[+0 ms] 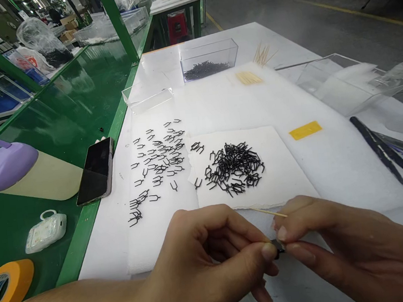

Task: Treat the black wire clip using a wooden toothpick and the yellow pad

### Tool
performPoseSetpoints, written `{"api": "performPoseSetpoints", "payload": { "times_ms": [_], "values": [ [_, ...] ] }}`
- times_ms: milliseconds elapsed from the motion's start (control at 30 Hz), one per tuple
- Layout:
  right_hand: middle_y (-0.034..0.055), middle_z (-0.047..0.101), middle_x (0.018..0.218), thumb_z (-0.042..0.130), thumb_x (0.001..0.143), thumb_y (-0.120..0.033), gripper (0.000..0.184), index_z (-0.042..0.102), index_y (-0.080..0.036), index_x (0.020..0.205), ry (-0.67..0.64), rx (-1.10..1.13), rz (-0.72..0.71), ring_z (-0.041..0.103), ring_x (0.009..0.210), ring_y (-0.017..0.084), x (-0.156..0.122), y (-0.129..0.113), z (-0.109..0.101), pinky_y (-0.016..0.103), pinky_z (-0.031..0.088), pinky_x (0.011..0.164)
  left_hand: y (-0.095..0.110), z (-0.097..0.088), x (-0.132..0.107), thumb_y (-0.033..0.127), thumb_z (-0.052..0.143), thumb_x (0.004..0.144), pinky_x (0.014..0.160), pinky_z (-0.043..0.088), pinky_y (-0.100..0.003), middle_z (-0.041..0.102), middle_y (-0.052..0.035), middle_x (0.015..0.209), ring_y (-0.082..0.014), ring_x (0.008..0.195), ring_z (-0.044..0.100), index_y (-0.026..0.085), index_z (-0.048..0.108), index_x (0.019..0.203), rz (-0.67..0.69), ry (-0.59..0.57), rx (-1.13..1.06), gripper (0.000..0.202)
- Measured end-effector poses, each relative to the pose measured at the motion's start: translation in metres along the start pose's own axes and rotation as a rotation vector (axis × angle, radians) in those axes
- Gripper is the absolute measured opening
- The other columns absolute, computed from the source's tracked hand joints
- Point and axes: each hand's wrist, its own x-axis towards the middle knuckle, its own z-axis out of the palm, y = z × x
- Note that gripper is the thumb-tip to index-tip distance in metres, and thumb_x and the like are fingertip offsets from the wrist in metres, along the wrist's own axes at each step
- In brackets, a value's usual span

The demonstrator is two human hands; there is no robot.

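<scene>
Thumb and index finger of my left hand (221, 260) pinch a small black piece (278, 246), mostly hidden by the fingertips. My right hand (327, 233) meets it from the other side, its thumb and fingertips closed at the same piece. A thin wooden toothpick (266, 211) sticks out leftward from the right hand's fingers. Just beyond both hands, a heap of black fork-shaped pieces (237, 164) lies on a white paper sheet (285, 180). More black forked pieces (160, 151) are spread out to the left on white foam.
Behind stand a clear box (209, 60) of black pieces and toothpicks (249, 77). Tweezers (387, 154) and a yellow strip (305, 130) lie right. At left are a phone (95, 170), bottle (44, 173), white case (46, 232) and orange tape roll (22, 283).
</scene>
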Motion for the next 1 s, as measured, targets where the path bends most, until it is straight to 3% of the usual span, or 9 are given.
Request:
{"api": "performPoseSetpoints", "payload": {
  "times_ms": [233,867,1000],
  "values": [
    [-0.0067,0.069,0.075,0.063,0.092,-0.027,0.006,0.066,-0.030,0.088,-0.121,0.295,0.274,0.070,0.070,0.009,0.0011,-0.0026,-0.0022,0.015,0.056,0.067,0.0001,-0.0018,0.0018,0.012,0.071,0.082,0.047,0.051,-0.009,0.065,-0.0011,0.063,-0.0043,0.047,0.061,0.009,0.061,0.072,-0.051,-0.016,-0.088,0.014],
    [-0.0056,0.069,0.071,0.069,0.088,-0.031,0.006,0.070,-0.030,0.082,-0.104,0.480,0.414,0.068,0.068,0.008,0.0003,-0.0018,0.0029,0.014,0.055,0.066,-0.0005,-0.0005,0.0019,0.011,0.072,0.081,0.046,0.051,-0.009,0.065,-0.0014,0.062,-0.0036,0.047,0.060,0.007,0.059,0.070,-0.098,-0.030,-0.157,0.017],
    [-0.0049,0.070,0.075,0.067,0.089,-0.026,0.007,0.070,-0.030,0.085,-0.184,0.510,0.419,0.069,0.072,0.010,0.0017,0.0007,0.0015,0.016,0.056,0.069,0.0001,-0.0004,0.0028,0.007,0.071,0.080,0.047,0.051,-0.008,0.064,-0.0006,0.061,-0.0031,0.047,0.060,0.007,0.059,0.070,-0.076,-0.030,-0.131,0.015]
  ]
}}
